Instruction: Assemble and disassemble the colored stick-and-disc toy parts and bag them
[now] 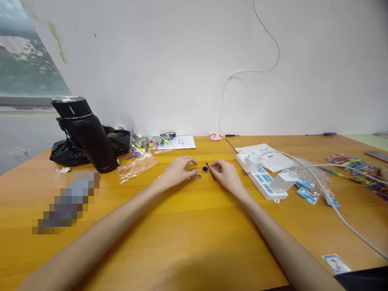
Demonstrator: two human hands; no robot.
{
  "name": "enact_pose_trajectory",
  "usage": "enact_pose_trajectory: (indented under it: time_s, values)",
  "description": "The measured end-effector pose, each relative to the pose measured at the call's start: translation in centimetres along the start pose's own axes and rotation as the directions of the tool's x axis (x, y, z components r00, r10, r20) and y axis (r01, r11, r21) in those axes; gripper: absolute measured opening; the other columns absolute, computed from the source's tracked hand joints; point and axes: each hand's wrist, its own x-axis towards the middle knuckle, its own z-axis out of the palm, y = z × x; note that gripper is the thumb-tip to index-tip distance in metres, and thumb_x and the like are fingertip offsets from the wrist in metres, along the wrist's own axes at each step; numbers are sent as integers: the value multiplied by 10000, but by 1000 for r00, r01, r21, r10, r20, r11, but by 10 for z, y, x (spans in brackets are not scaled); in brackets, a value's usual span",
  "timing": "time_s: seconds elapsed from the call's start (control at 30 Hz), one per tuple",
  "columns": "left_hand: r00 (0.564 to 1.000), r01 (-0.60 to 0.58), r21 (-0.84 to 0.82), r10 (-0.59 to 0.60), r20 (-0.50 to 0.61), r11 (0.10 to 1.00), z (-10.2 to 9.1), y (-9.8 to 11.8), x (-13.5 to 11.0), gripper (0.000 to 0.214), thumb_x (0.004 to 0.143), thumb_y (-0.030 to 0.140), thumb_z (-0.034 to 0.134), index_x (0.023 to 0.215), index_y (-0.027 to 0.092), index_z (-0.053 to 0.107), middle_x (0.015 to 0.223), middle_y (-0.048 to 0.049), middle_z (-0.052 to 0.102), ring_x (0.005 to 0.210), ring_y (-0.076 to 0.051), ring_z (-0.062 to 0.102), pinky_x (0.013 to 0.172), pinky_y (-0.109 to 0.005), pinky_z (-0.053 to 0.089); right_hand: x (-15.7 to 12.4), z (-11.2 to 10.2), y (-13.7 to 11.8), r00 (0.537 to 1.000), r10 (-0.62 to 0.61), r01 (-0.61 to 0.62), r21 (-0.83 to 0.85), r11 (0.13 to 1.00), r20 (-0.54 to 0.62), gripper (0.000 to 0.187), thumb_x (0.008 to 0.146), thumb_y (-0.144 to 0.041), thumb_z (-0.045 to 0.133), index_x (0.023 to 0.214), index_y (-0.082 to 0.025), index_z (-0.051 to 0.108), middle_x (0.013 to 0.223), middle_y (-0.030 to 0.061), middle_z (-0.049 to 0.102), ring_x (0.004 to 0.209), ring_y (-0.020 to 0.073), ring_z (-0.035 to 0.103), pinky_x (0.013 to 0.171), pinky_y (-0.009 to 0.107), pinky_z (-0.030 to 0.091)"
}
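My left hand (177,171) rests low over the table with fingers curved and apart. Beside its thumb lies a small thin piece (197,176), green at one end and blue at the other. Between my two hands sits a small round black disc (205,169). My right hand (226,174) pinches a thin black stick (207,166) with an arrow-shaped tip, just right of the disc. Part of the stick is hidden by the fingers.
At left stand a black bottle (87,139), a black plastic bag (68,152) and bags of colourful pieces (141,149). To the right lie a white power strip (263,184) with plugs, a white cable (330,198), blue-white packets (306,195) and colourful sticks (348,165).
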Motion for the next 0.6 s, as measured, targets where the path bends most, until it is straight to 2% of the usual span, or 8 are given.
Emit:
enact_pose_trajectory:
  time_s: [0.1, 0.27, 0.37, 0.47, 0.6]
  values:
    - [998, 12, 30, -14, 58, 999, -17, -12, -21, 239, 908, 378, 664, 1091, 232, 715, 1137, -63, 728, 1100, -271, 624, 979, -389, 464, -6, 3, -14, 991, -128, 128, -6, 992, -34, 67, 941, -208, 613, 933, -184, 675, 913, 42, 716, 822, 185, 636, 747, 296, 468]
    - [998, 21, 57, -24, 54, 998, -27, -23, -51, 170, 939, 299, 624, 1081, 241, 698, 1084, -45, 723, 1043, -248, 626, 933, -368, 456, -24, 18, -42, 938, -336, 337, 2, 941, 87, 55, 959, -251, 641, 978, -206, 667, 1024, 59, 698, 1017, 218, 622, 879, 334, 479]
    - [999, 31, 92, -33, 23, 995, -31, -20, -63, 128, 946, 314, 622, 1008, 234, 701, 1000, -37, 716, 1021, -250, 615, 930, -370, 443, -34, 28, -54, 917, -364, 363, 34, 931, 162, 100, 963, -300, 659, 967, -201, 673, 970, 51, 694, 958, 207, 632, 853, 324, 484]
    - [998, 67, 104, -67, -1, 992, -36, -14, -73, 127, 953, 329, 620, 967, 235, 705, 969, -32, 707, 988, -248, 606, 885, -360, 445, -40, 35, -61, 917, -354, 347, 69, 935, 185, 135, 968, -331, 652, 959, -198, 675, 924, 38, 687, 884, 183, 639, 801, 300, 486]
    - [996, 90, 85, -87, -39, 992, -40, -12, -85, 156, 979, 326, 588, 1041, 261, 715, 1041, -30, 716, 1037, -248, 601, 929, -381, 437, -43, 38, -64, 918, -337, 331, 65, 941, 207, 103, 975, -279, 625, 934, -193, 665, 908, 33, 685, 822, 163, 639, 735, 271, 481]
